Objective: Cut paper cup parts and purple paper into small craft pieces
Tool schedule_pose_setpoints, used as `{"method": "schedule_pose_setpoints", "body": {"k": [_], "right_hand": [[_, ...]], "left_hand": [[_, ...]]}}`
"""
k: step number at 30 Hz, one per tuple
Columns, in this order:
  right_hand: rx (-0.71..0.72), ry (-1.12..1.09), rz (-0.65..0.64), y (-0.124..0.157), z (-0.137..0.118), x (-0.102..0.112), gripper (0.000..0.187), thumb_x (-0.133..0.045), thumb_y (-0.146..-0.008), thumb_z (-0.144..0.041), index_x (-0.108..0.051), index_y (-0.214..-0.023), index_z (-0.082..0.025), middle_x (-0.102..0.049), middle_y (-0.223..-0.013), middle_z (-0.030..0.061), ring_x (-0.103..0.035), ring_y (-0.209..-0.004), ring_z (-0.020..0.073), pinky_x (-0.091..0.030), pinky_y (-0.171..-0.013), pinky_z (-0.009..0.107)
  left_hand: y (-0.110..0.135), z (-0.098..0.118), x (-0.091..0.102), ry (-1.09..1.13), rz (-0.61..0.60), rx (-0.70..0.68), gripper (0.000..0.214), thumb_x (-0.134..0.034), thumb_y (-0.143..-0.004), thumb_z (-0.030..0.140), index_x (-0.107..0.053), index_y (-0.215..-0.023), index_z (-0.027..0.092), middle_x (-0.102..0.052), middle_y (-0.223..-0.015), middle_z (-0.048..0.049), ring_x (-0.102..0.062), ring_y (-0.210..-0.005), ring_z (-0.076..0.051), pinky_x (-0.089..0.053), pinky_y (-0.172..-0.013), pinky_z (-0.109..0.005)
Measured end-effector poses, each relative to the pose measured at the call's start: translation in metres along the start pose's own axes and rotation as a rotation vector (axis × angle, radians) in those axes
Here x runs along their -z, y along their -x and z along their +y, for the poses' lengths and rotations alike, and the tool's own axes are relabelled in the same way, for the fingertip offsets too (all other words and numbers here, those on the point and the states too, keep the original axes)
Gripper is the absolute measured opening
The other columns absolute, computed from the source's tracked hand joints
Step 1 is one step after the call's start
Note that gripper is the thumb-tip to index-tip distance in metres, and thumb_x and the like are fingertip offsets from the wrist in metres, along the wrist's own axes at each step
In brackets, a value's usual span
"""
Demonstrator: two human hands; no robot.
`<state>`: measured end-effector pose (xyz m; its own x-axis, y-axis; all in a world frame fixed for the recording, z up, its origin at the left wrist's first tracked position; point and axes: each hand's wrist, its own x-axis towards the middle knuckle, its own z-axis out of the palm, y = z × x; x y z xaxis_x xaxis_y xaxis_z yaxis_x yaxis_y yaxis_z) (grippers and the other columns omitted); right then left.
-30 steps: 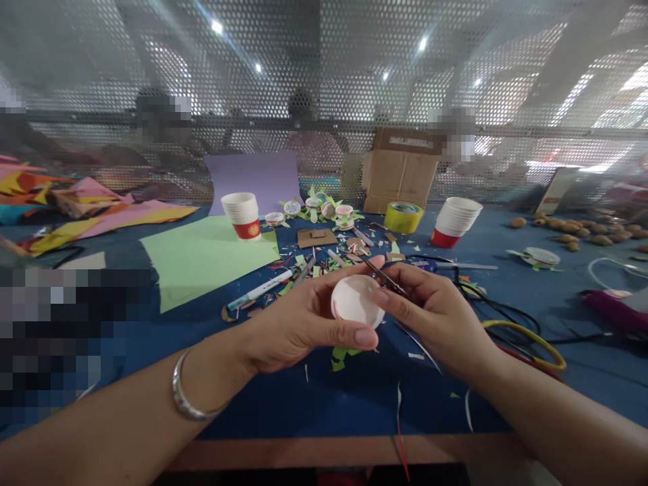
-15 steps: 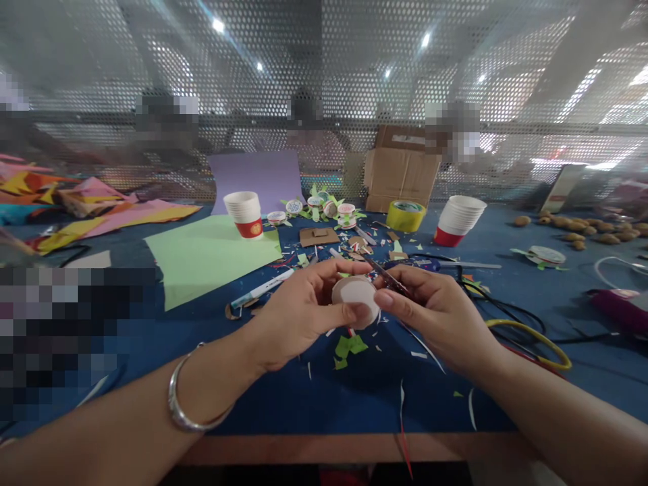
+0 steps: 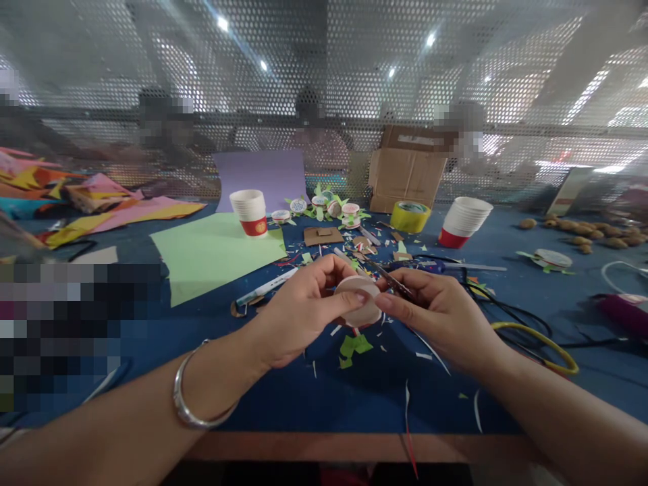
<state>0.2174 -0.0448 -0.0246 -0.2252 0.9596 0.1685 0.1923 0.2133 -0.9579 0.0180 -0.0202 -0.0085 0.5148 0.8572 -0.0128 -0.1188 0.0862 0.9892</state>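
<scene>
Between the thumb and fingers of my left hand (image 3: 324,297) is a round white paper disc (image 3: 362,314), its pale flat face turned up toward me. It looks like the bottom of a paper cup. The left thumb lies across the disc. My right hand (image 3: 425,297) is closed on a thin dark metal tool (image 3: 399,286) that points up and to the left; its kind I cannot make out. The right thumb tip is at the disc's right edge. Green paper scraps (image 3: 354,347) lie on the table below the disc.
Paper cup stacks (image 3: 250,212) (image 3: 464,221) stand left and right. Several small paper turtles (image 3: 324,202) sit beyond my hands, near yellow tape (image 3: 410,216) and a cardboard box (image 3: 405,179). Green paper (image 3: 212,260) lies left; cables (image 3: 531,337), a purple tool (image 3: 620,314) and walnut-like things (image 3: 607,229) right.
My left thumb has shifted upward over the disc, and the disc has turned slightly in my fingers. The right hand still holds the tool beside it. The whole view has moved a little.
</scene>
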Motion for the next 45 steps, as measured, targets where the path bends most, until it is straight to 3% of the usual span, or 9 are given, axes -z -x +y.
{"method": "schedule_pose_setpoints", "body": {"k": [4, 8, 11, 15, 20, 25, 32, 40, 45], "right_hand": [[-0.016, -0.068, -0.024, 0.001, 0.0, 0.001, 0.035, -0.078, -0.081, -0.046, -0.071, -0.098, -0.015, -0.066, -0.084, 0.0025, -0.058, -0.072, 0.0108, -0.047, -0.063, 0.019], [-0.038, -0.175, -0.043, 0.002, 0.001, 0.003, 0.033, -0.081, -0.079, -0.043, -0.072, -0.095, -0.015, -0.064, -0.08, 0.0011, -0.054, -0.065, 0.0077, -0.042, -0.056, 0.017], [-0.047, -0.254, -0.074, 0.002, 0.001, 0.004, 0.03, -0.082, -0.078, -0.039, -0.073, -0.095, -0.016, -0.065, -0.083, 0.0014, -0.056, -0.069, 0.0081, -0.044, -0.06, 0.017], [-0.07, -0.331, -0.099, 0.001, 0.0, 0.005, 0.029, -0.084, -0.076, -0.036, -0.075, -0.097, -0.017, -0.068, -0.087, 0.0026, -0.06, -0.077, 0.0111, -0.05, -0.069, 0.02], [-0.055, -0.346, -0.119, 0.001, 0.0, 0.004, 0.029, -0.08, -0.081, -0.037, -0.074, -0.101, -0.017, -0.068, -0.093, 0.0033, -0.059, -0.074, 0.0097, -0.05, -0.066, 0.02], [-0.044, -0.292, -0.118, 0.001, -0.001, 0.002, 0.032, -0.082, -0.079, -0.039, -0.071, -0.099, -0.015, -0.065, -0.084, 0.0028, -0.056, -0.07, 0.0097, -0.048, -0.062, 0.02], [0.091, -0.168, 0.06, 0.005, 0.002, 0.008, 0.041, -0.059, -0.096, -0.055, -0.068, -0.102, -0.016, -0.035, -0.061, -0.0046, -0.026, -0.051, 0.0038, -0.017, -0.045, 0.02], [0.09, 0.051, -0.04, 0.004, 0.0, 0.008, 0.046, -0.053, -0.098, -0.058, -0.063, -0.088, -0.015, -0.032, -0.061, -0.0048, -0.025, -0.051, 0.0036, -0.016, -0.045, 0.021], [0.049, 0.144, -0.09, 0.003, -0.003, 0.007, 0.049, -0.051, -0.098, -0.06, -0.062, -0.085, -0.014, -0.035, -0.061, -0.0048, -0.027, -0.053, 0.0037, -0.018, -0.046, 0.02]], "left_hand": [[0.001, 0.004, 0.001, 0.081, -0.016, 0.1, 0.02, -0.074, -0.082, 0.022, -0.054, -0.083, 0.018, -0.065, -0.077, 0.001, -0.064, -0.07, -0.012, -0.051, -0.062, -0.023], [-0.002, 0.007, 0.006, 0.258, -0.107, 0.227, 0.022, -0.062, -0.09, 0.038, -0.063, -0.086, 0.017, -0.073, -0.085, -0.0072, -0.073, -0.077, -0.022, -0.059, -0.066, -0.032], [-0.004, 0.009, 0.009, 0.312, -0.173, 0.269, 0.027, -0.057, -0.094, 0.038, -0.07, -0.09, 0.015, -0.075, -0.088, -0.0098, -0.075, -0.082, -0.025, -0.061, -0.072, -0.035], [-0.003, 0.008, 0.012, 0.281, -0.259, 0.253, 0.028, -0.059, -0.095, 0.038, -0.073, -0.099, 0.014, -0.075, -0.095, -0.0114, -0.074, -0.087, -0.024, -0.06, -0.084, -0.038], [-0.002, 0.006, 0.014, 0.276, -0.356, 0.237, 0.028, -0.064, -0.092, 0.042, -0.071, -0.102, 0.016, -0.073, -0.1, -0.0102, -0.072, -0.094, -0.024, -0.055, -0.094, -0.041], [0.0, 0.009, 0.017, 0.222, -0.356, 0.252, 0.027, -0.074, -0.085, 0.036, -0.06, -0.099, 0.018, -0.07, -0.099, -0.0085, -0.071, -0.094, -0.022, -0.053, -0.086, -0.033], [-0.003, 0.012, 0.025, 0.024, -0.342, 0.043, 0.037, -0.077, -0.083, 0.023, -0.053, -0.11, 0.02, -0.064, -0.104, -0.0042, -0.065, -0.092, -0.017, -0.054, -0.079, -0.028], [-0.016, 0.003, 0.035, -0.239, -0.208, -0.393, 0.05, -0.08, -0.079, 0.015, -0.052, -0.119, 0.024, -0.053, -0.121, -0.0042, -0.056, -0.11, -0.015, -0.055, -0.088, -0.023], [-0.018, 0.003, 0.038, -0.364, -0.095, -0.513, 0.049, -0.082, -0.078, 0.015, -0.053, -0.116, 0.021, -0.054, -0.119, -0.0047, -0.057, -0.111, -0.014, -0.055, -0.091, -0.023]]}}
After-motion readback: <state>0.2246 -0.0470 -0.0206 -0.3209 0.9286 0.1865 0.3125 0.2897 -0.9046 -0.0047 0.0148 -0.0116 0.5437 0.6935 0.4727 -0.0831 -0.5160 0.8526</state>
